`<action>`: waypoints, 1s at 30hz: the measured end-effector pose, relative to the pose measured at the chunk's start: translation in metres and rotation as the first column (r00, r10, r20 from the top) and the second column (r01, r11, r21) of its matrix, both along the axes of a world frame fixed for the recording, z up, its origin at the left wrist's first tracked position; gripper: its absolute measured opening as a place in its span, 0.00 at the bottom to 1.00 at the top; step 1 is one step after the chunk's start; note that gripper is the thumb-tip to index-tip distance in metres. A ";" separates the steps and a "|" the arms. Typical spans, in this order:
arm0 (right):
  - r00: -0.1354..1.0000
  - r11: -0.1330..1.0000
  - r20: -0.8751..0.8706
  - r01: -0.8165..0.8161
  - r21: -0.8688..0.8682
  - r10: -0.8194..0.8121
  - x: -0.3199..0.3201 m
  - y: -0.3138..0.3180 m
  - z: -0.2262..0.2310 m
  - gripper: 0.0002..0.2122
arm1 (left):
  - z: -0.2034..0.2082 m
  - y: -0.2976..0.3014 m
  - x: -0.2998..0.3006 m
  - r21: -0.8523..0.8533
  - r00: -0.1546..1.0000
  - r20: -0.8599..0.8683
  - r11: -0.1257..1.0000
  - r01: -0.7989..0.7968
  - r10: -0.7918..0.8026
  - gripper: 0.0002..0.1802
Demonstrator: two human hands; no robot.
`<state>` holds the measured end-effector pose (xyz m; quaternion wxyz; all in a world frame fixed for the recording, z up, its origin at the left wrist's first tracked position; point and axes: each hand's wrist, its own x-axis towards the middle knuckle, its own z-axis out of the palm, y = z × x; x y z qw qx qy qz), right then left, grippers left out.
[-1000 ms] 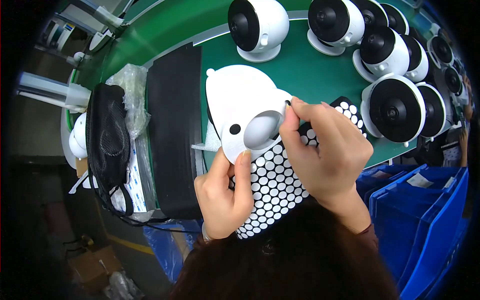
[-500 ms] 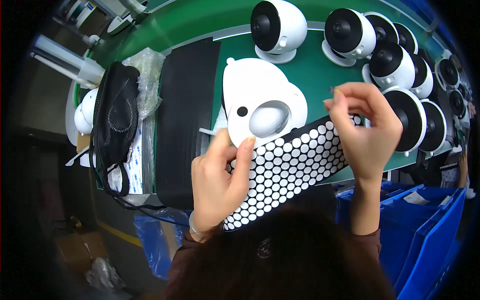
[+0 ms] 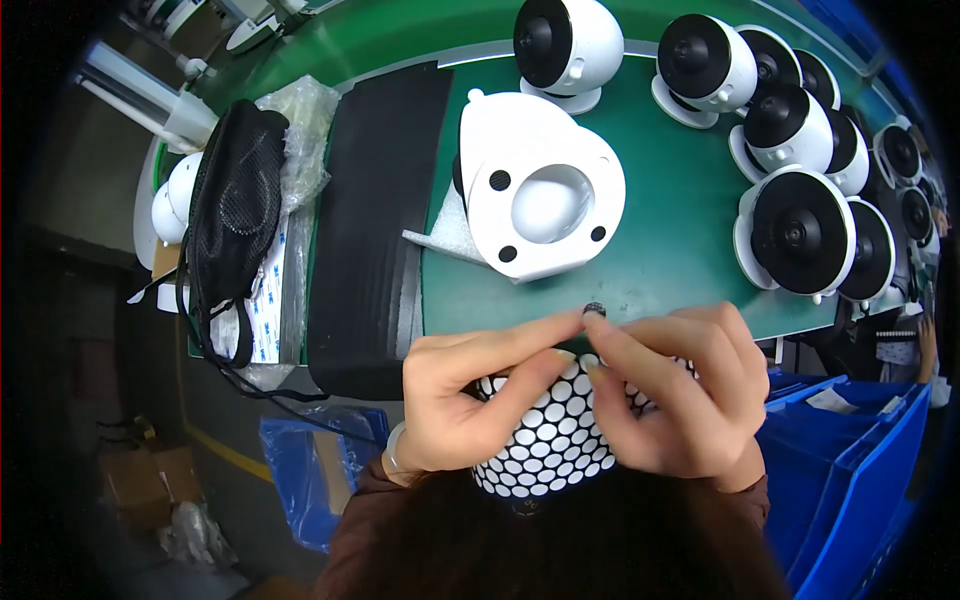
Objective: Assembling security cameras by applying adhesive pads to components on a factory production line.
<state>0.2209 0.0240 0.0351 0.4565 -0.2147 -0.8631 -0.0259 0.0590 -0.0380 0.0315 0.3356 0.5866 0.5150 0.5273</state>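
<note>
Low in front of me, both hands bend a black sheet covered in white round pads (image 3: 560,432). My left hand (image 3: 465,395) is closed on its left part, thumb and index finger pinching the upper edge. My right hand (image 3: 690,395) is closed on the right part, its thumb against the white dots. Where the two index fingertips meet, a small dark round pad (image 3: 594,308) shows. Beyond my hands, a white rounded camera housing (image 3: 530,130) lies on the table, base toward me. Black round pads (image 3: 500,180) sit on that base, around an oval opening.
White cameras with black fronts (image 3: 800,232) crowd the table's right side; another camera (image 3: 570,45) stands at the back. Left are a black foam sheet (image 3: 375,200), a mesh pouch (image 3: 235,190) and bubble wrap (image 3: 305,140). Blue bins (image 3: 840,450) stand at lower right.
My right hand has come down and left to meet my left hand. The pad sheet has moved toward me, away from the housing, and is now bent. Three black pads now show on the base.
</note>
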 end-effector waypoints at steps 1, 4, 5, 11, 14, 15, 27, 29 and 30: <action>0.992 0.970 -0.086 -0.110 -0.217 0.093 0.002 0.000 0.002 0.13 | -0.002 0.002 0.000 0.023 1.000 -0.003 1.000 -0.002 0.002 0.13; 0.946 0.694 -0.324 -0.240 -0.679 0.011 0.005 -0.001 0.003 0.09 | -0.007 0.002 0.000 0.083 0.998 -0.056 0.996 -0.017 0.022 0.14; 0.941 0.549 -0.338 -0.288 -0.784 0.011 0.006 0.001 0.003 0.08 | -0.007 0.003 0.002 0.127 0.990 -0.133 0.991 -0.035 0.052 0.16; 0.882 0.010 -0.470 -0.470 -0.883 -0.029 0.005 0.010 0.006 0.04 | -0.015 0.004 0.010 0.400 0.825 -0.504 0.916 -0.039 0.255 0.18; 0.830 -0.113 -0.554 -0.557 -0.823 -0.065 0.005 0.014 0.001 0.05 | -0.017 0.004 0.009 0.459 0.745 -0.588 0.888 -0.015 0.316 0.16; 0.836 -0.136 -0.546 -0.548 -0.825 -0.058 0.004 0.015 0.001 0.05 | -0.017 0.003 0.008 0.460 0.718 -0.614 0.888 -0.010 0.327 0.17; 0.781 0.095 -0.617 -0.609 -0.787 -0.095 -0.008 0.016 0.002 0.02 | -0.028 0.002 0.001 0.472 0.776 -0.503 0.873 -0.122 0.380 0.17; 0.768 0.287 -0.638 -0.599 -0.747 -0.059 0.001 0.029 0.004 0.03 | -0.028 0.000 -0.001 0.369 0.808 -0.365 0.869 -0.331 0.463 0.12; 0.773 0.405 -0.631 -0.558 -0.725 -0.065 0.002 0.035 0.005 0.04 | -0.026 0.000 -0.003 0.358 0.825 -0.321 0.866 -0.349 0.465 0.14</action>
